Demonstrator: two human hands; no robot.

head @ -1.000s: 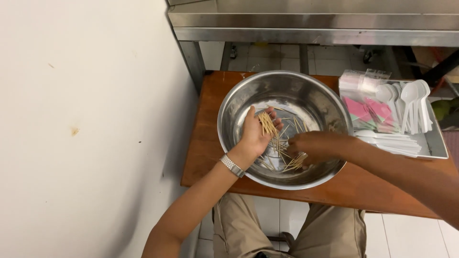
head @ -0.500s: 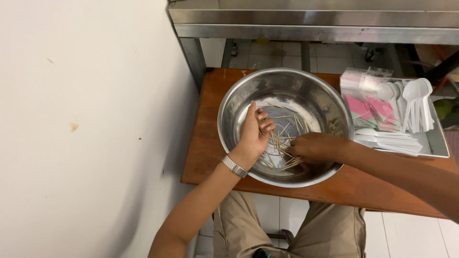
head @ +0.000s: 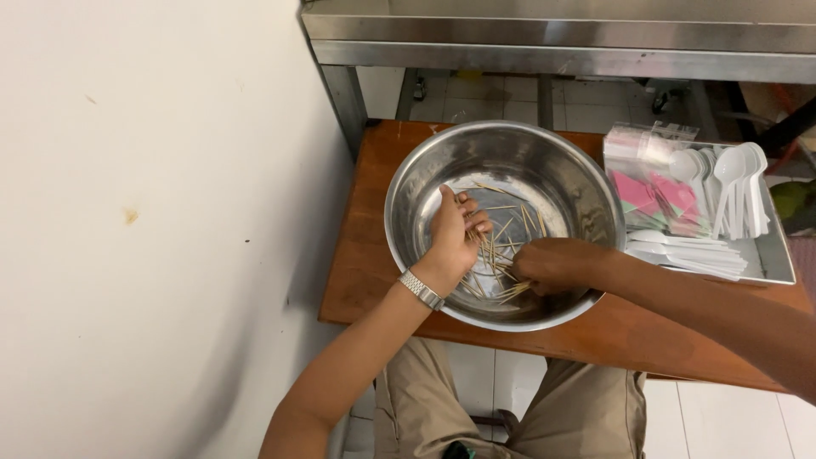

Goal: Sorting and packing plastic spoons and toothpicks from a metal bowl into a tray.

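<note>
A large steel bowl (head: 406, 197) stands on a small wooden table (head: 367, 255). Thin wooden toothpicks (head: 510, 229) lie scattered on the bowl's bottom. My left hand (head: 452, 236), with a metal watch at the wrist, reaches into the bowl, its fingers curled over a small bundle of toothpicks that pokes out below them. To its right, my right hand (head: 557, 263) is low in the bowl, pinched shut on a few toothpicks near the front wall.
A metal tray (head: 778, 255) at the table's right holds white plastic spoons (head: 731, 183), white sachets and clear packets with pink and green items (head: 654, 195). A white wall runs along the left. A steel shelf spans the top. My knees are under the table.
My left hand, lifted with a bundle of toothpicks a second ago, has dropped lower onto the bowl's bottom. My right hand has stayed at the front of the bowl, gathering sticks.
</note>
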